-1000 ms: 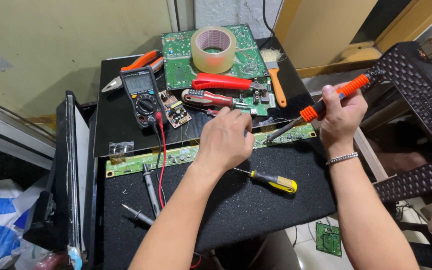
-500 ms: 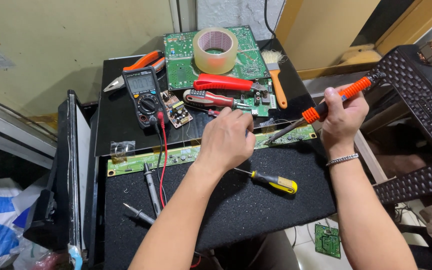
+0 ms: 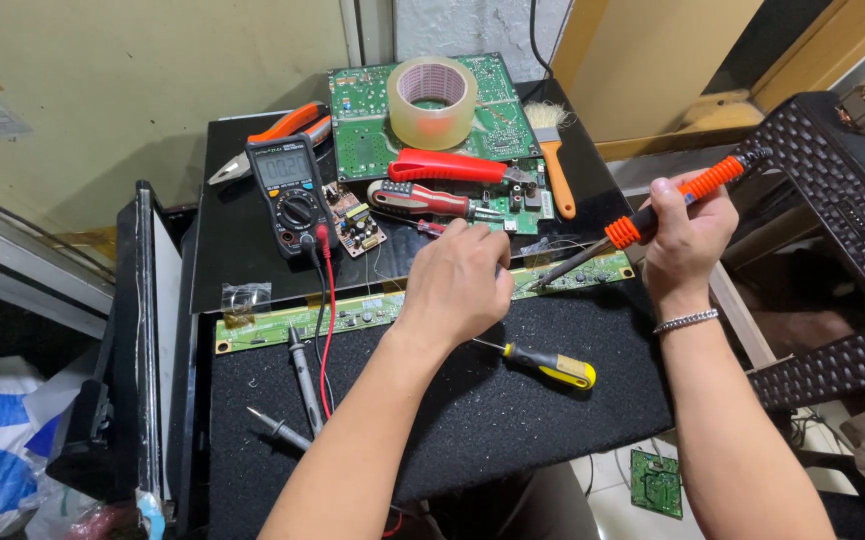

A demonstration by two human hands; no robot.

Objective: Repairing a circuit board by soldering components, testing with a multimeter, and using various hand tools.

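My right hand [image 3: 686,232] is clenched around the orange-and-black handle of a soldering iron [image 3: 643,222], held slantwise; its metal tip points down-left and meets the long narrow green circuit strip [image 3: 353,312] near that strip's right end. My left hand [image 3: 456,283] rests knuckles-up over the middle of the same strip, fingers curled and pinched together; a thin wire seems to run from them toward the iron's tip, though what they pinch I cannot tell. The strip lies across the far edge of the black foam mat [image 3: 453,400]; a yellow-handled screwdriver [image 3: 551,364] lies on the mat just beside my left wrist; two probe leads [image 3: 303,385], one red, one black, trail from the multimeter [image 3: 288,190] onto the mat. Behind: a green circuit board [image 3: 363,110] carrying a roll of clear tape [image 3: 433,100]; red-handled pliers [image 3: 448,167]; a second red-and-black tool [image 3: 423,200]; a small brush [image 3: 556,165]; orange-handled cutters [image 3: 278,135] at left.
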